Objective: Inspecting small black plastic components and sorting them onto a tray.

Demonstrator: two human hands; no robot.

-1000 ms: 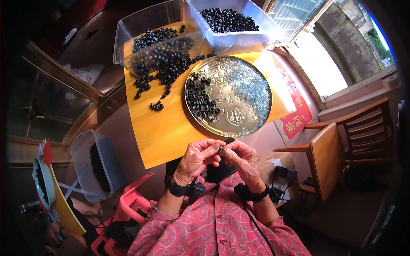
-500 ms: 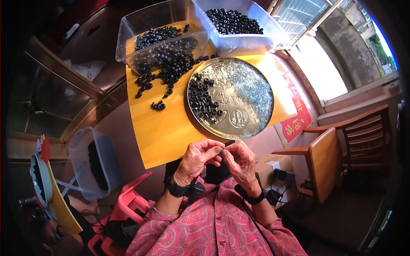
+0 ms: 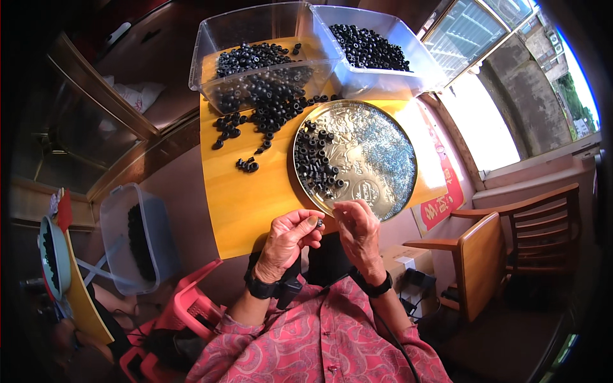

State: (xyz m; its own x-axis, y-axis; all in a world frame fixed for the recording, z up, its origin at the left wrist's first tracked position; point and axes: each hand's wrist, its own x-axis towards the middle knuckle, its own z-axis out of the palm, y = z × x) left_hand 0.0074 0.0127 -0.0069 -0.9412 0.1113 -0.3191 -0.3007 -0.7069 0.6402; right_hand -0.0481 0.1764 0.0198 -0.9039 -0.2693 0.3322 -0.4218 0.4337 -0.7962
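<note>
- Just changed: the right hand (image 3: pixel 361 237) has parted from the left hand (image 3: pixel 286 239), where their fingertips met half a second ago, and reaches nearer the tray (image 3: pixel 351 171).
- That leaves the black part (image 3: pixel 320 223) in the left hand alone, pinched between thumb and fingers, just off the tray's near rim.
- Right hand: fingertips bunched, by the tray's near rim; whether they grip anything or touch the rim, I cannot tell.
- Hands: two. Held part: one. Tray: one.
- Black rings (image 3: pixel 314 163): a cluster on the tray's left, too packed to count.
- Silvery bits (image 3: pixel 389 147): on the tray's right, too fine to count.
- Tubs: two beyond the tray, a left tub (image 3: pixel 200 71) and a right tub (image 3: pixel 389 80); a third tub (image 3: pixel 161 236) lower, left of the tray.
</note>
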